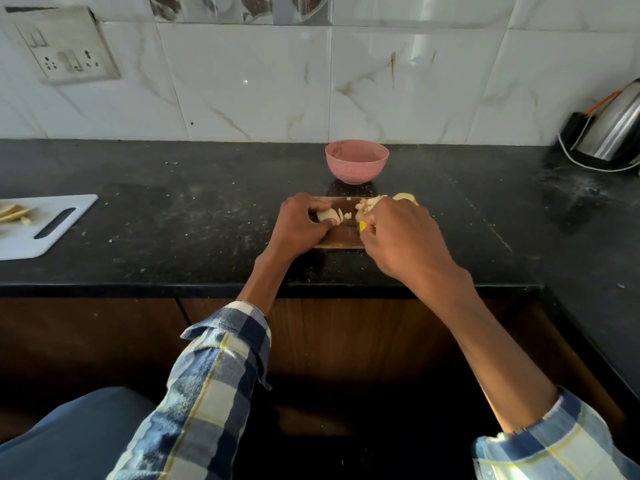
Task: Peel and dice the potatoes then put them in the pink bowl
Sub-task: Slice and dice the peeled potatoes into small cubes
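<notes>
Potato piece (327, 215) lay on the wooden board (341, 233), pinched by your left hand (300, 223); your right hand (398, 233) gripped a yellow-handled knife (362, 226), blade hidden. Probably wet, slippery: hold its flanks

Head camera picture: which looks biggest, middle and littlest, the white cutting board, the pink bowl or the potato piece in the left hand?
1. White cutting board, though the picture's edge cuts it off.
2. Pink bowl.
3. Potato piece, partly hidden by the left hand.

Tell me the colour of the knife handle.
Yellow knife handle, gripped in the right hand; head view.
</notes>
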A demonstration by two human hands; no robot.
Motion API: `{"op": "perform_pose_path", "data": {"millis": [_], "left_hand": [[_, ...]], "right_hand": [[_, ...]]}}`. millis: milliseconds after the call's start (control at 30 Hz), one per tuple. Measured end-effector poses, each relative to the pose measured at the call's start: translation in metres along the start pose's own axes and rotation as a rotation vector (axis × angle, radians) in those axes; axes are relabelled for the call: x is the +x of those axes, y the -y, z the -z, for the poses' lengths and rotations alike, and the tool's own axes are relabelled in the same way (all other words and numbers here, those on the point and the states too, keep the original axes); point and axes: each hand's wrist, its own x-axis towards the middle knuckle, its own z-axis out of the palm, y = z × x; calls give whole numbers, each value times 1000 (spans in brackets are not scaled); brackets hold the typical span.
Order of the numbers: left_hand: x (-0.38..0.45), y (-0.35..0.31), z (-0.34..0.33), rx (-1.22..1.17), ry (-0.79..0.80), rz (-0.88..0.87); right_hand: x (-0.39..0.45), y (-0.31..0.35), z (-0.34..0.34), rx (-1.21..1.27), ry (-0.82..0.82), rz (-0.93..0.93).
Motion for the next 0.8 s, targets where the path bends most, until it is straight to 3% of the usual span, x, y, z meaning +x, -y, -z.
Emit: {"op": "perform_pose_path", "data": {"millis": [300,567,800], "left_hand": [[-2,3,5,-29,14,33],[-2,3,4,-15,6,46],[-3,1,3,-36,-9,40]], "right_hand": [[2,7,-5,75,-125,-34],[32,17,-35,30,-71,-33],[17,8,-15,25,28,-17]]}}
